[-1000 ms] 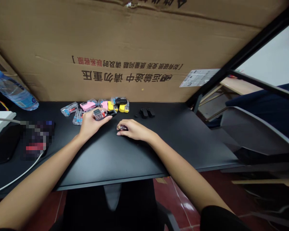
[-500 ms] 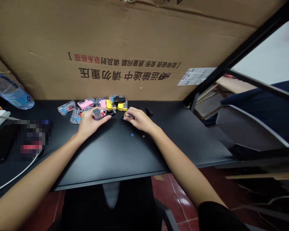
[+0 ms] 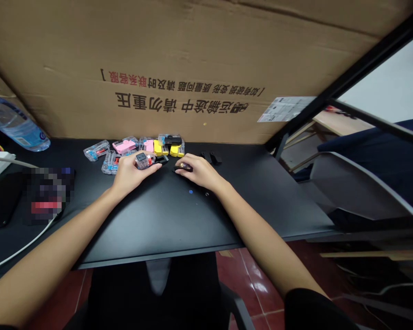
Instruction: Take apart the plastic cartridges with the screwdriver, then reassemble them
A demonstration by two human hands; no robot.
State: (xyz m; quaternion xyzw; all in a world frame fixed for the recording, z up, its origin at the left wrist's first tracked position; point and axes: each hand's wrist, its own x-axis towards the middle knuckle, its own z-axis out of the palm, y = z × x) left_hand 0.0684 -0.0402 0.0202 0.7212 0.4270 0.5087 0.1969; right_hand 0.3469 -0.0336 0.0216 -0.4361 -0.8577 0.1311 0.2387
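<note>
Both hands rest over a black desk (image 3: 261,206), each gripping a small piece.
Head view: the left hand (image 3: 131,174) is clenched around a clear plastic block (image 3: 145,160) with a black top, and the right hand (image 3: 201,172) pinches a small dark part (image 3: 186,167), too small to identify. Just beyond the hands lie 2 black pieces (image 3: 209,158) and a cluster of clear cases (image 3: 124,146) with pink and yellow parts, against a cardboard sheet (image 3: 158,46).
</note>
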